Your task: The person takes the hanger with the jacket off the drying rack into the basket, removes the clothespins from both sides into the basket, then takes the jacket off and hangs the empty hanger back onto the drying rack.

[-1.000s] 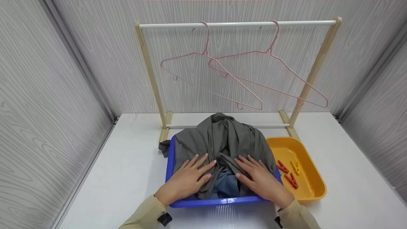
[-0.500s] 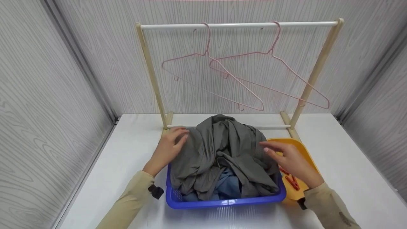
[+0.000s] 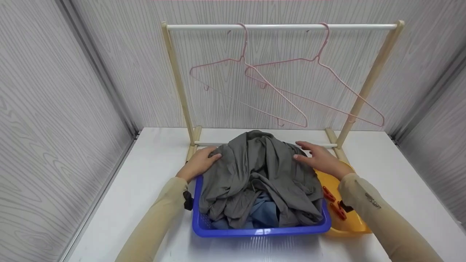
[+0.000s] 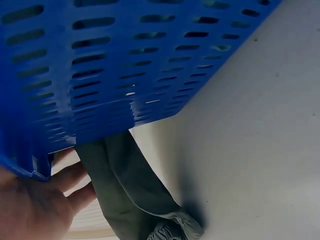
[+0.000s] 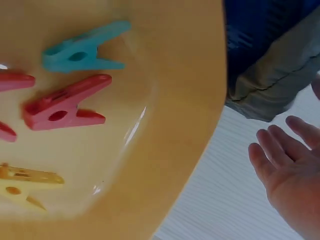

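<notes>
A blue perforated basket (image 3: 204,231) holds a heap of grey cloth (image 3: 262,160), with a piece of blue cloth (image 3: 265,211) showing at the front. My left hand (image 3: 199,162) is at the basket's back left corner, its thumb over the grey cloth. In the left wrist view, this hand's fingers (image 4: 72,176) stretch beside the basket rim toward a hanging grey end; their tips are partly hidden. My right hand (image 3: 322,158) hovers at the heap's right side with loosely spread fingers. In the right wrist view, the right hand (image 5: 295,175) holds nothing and stays apart from the cloth.
Right of the basket stands a yellow tray (image 3: 353,222) with red clothespins (image 3: 338,211), a blue clothespin (image 5: 82,50) and a yellow clothespin (image 5: 25,185). Behind, a wooden rack (image 3: 378,69) with a white bar carries two pink hangers (image 3: 276,91) (image 3: 349,87).
Both hands lifted off the heap's front and parted to its sides. Since then they have moved toward its back, the left to the basket's corner, the right farther back. The cloth's front has loosened outward.
</notes>
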`<state>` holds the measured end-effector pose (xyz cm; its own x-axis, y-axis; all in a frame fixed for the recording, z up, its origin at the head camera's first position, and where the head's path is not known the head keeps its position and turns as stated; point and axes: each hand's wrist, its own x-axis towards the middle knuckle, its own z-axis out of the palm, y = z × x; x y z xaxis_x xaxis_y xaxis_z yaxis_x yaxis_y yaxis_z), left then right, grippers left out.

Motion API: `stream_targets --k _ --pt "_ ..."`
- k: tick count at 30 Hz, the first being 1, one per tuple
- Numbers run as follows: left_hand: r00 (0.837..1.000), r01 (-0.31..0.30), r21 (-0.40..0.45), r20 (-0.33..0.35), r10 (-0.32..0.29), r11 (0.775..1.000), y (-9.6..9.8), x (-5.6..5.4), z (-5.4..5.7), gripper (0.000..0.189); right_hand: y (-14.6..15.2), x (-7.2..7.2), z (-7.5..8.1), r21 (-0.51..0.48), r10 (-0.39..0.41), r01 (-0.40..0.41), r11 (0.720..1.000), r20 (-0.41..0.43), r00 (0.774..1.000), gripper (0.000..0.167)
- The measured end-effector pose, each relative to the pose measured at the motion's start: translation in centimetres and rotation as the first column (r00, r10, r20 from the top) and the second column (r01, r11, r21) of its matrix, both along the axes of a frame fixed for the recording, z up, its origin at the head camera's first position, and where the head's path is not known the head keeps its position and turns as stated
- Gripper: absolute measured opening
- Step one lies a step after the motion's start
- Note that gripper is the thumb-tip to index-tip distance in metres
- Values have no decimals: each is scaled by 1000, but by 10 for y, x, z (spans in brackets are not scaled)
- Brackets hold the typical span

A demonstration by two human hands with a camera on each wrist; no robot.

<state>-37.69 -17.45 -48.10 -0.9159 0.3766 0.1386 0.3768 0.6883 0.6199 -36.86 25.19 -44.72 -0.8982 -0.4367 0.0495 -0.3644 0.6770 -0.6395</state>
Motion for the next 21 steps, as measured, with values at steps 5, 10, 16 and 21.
stream_targets --k 5,10,16,21 --pt "994 13 -62 -104 -19 998 7 1 -2 32 -12 -18 -8 -10 26 -25 1000 84 996 77" --pt "978 43 -95 -200 -61 995 10 -1 -5 24 -22 -24 -16 7 9 -10 1000 23 1000 48" --pt "975 44 -89 -214 -62 995 8 -1 -5 25 -32 -26 -16 -26 -50 46 999 -199 979 11" --pt "972 40 -75 -229 -56 996 6 0 -4 23 -40 -22 -12 -54 -68 52 997 -352 934 22"
